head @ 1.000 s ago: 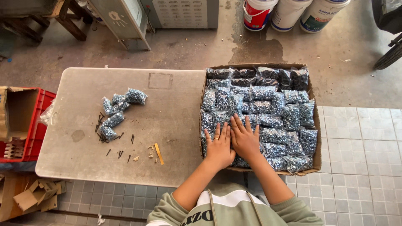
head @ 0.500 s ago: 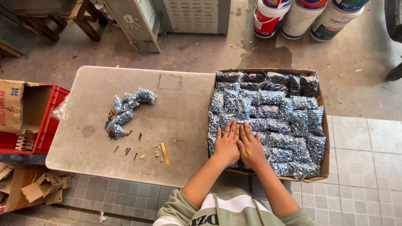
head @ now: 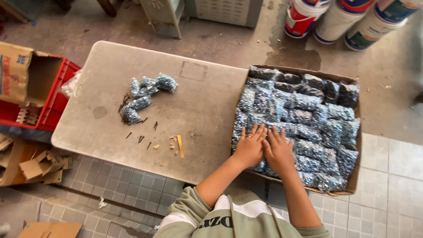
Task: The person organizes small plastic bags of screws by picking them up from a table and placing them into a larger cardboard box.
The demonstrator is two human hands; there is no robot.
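A shallow cardboard box (head: pixel 355 176) sits at the right end of a grey table (head: pixel 207 110), packed with several clear bags of small dark screws (head: pixel 317 114). My left hand (head: pixel 250 148), with a ring on one finger, lies flat on the bags at the box's near left corner. My right hand (head: pixel 279 152) lies flat beside it, touching it, fingers spread. Neither hand grips a bag. A small pile of the same screw bags (head: pixel 144 94) lies on the table's left part, with loose screws (head: pixel 141 132) scattered by it.
A yellow strip (head: pixel 180 146) and scraps lie mid-table. A red crate (head: pixel 48 105) holding an open cardboard carton (head: pixel 17 70) stands left of the table. Cardboard scraps (head: pixel 35 167) lie on the floor below. Three paint buckets (head: pixel 339 17) stand at the back right.
Both hands stay pressed flat on the bags in the box. The view has shifted, so table and box now sit further right and tilted in the frame.
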